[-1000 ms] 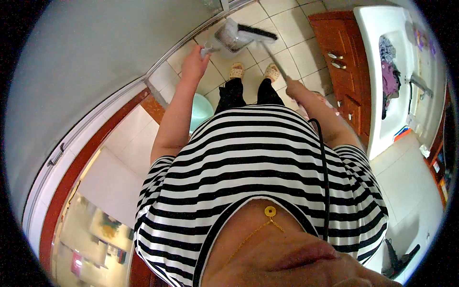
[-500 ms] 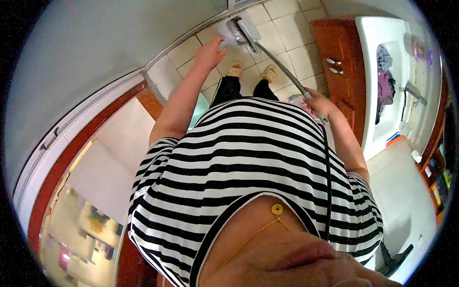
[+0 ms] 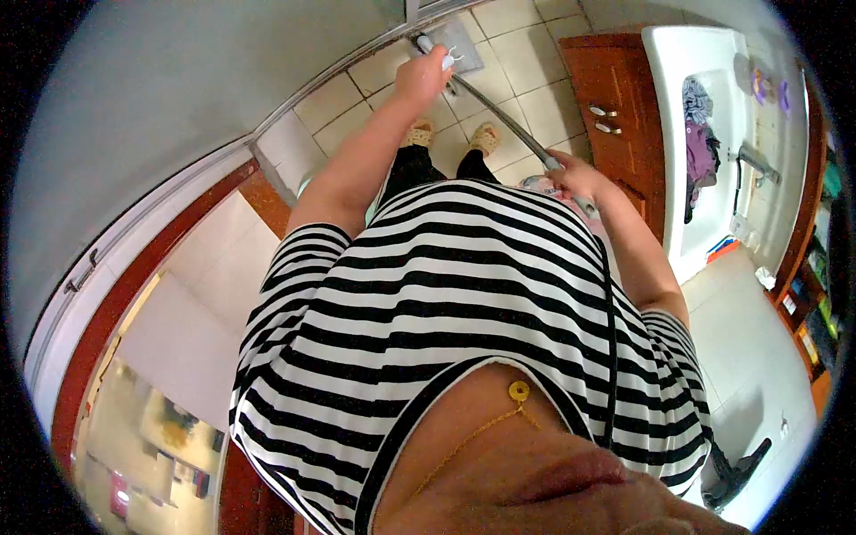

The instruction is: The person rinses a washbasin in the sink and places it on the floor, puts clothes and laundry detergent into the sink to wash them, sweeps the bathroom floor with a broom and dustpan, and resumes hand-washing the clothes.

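At the top centre my left hand (image 3: pixel 423 78) is closed on a pale grey handle (image 3: pixel 448 61). Just past it, low over the tiles, is a flat grey mop or broom head (image 3: pixel 459 46), partly hidden by the hand. A long grey pole (image 3: pixel 504 119) slants from near that head down to my right hand (image 3: pixel 581 178), whose fingers are wrapped round it close to its light grey end. The dustpan seen earlier is mostly hidden.
Two slippered feet (image 3: pixel 484 138) stand on the tiled floor (image 3: pixel 547 111). A wooden cabinet (image 3: pixel 615 80) and a white sink (image 3: pixel 664 107) holding dark clothes (image 3: pixel 702 160) are on the right. A grey wall panel (image 3: pixel 223 71) runs along the left.
My left hand has moved up and right, bringing its handle beside the pole's far end. My right hand has shifted along the pole since the first frame and slightly left since the second.
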`<state>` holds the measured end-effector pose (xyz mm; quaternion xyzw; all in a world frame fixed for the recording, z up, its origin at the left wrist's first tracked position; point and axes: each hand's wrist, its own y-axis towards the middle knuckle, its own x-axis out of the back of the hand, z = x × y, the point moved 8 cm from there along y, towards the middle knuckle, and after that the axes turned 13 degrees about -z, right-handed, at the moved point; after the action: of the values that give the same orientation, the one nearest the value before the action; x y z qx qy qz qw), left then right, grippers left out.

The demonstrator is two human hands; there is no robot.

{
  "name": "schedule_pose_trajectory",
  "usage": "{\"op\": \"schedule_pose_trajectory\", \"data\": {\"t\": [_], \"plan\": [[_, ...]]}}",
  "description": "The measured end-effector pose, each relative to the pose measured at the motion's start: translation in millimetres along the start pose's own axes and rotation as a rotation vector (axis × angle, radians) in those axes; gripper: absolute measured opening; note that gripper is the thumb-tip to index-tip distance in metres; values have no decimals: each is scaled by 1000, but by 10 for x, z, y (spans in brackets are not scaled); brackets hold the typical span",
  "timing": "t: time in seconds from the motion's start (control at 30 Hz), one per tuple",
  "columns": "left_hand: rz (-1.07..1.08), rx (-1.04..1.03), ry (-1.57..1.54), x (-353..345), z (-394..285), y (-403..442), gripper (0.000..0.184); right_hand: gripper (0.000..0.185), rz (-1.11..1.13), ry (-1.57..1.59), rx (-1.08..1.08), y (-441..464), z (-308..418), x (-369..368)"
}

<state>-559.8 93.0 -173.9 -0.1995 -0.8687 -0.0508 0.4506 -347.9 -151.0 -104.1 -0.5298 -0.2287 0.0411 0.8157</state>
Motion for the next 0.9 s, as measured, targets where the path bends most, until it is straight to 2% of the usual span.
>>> {"op": "schedule_pose_trajectory", "data": {"t": [0.03,0.1,0.23,0.4,0.47,0.53,0.6,0.67,0.73,0.83,0.9], "plan": [[-3,-1,-1,-39,51,49,38,62,-13,-13,-12,-127,5,66],[-187,-95,28,-9,95,98,32,62,-22,36,-48,-409,-58,235],[-123,-91,3,69,155,155,38,60,-81,16,-126,-953,137,544],[-28,-43,52,147,128,142,40,59,-104,-8,-57,-359,-17,639],[8,-18,91,178,129,99,41,59,-186,-188,40,-3,110,652],[-3,-31,71,192,91,67,40,42,-87,-123,0,179,350,563],[-15,-40,14,17,65,-21,40,23,-16,-194,108,577,471,430],[-32,-56,-39,-72,-43,-43,41,18,63,-85,69,744,631,278],[12,21,-154,-114,-163,-152,40,15,143,30,27,727,759,167],[67,1,-93,-168,-356,-217,39,14,157,219,-75,604,802,257],[83,11,-75,-214,-440,-186,39,16,186,208,-96,673,776,357]]}}
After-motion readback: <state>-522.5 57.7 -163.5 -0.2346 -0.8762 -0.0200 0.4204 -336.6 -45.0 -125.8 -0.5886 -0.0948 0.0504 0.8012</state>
